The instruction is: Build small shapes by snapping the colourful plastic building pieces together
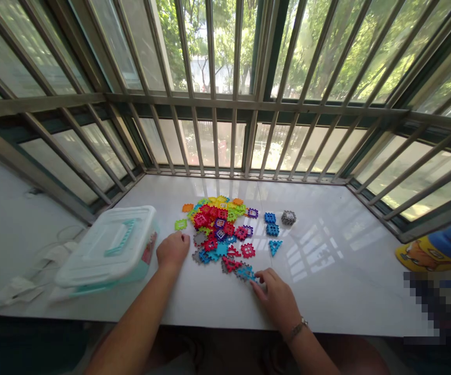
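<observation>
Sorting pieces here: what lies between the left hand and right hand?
Head view: red, grey and blue plastic building pieces lie between the left hand and right hand.

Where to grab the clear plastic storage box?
Teal handle on top, from above, with the left hand, which is nearest. It's the one raised grip on a wide, flat-topped box, though it may belong to the lid alone.

Plastic storage box (106, 247) just beside left hand (173, 249)
</observation>
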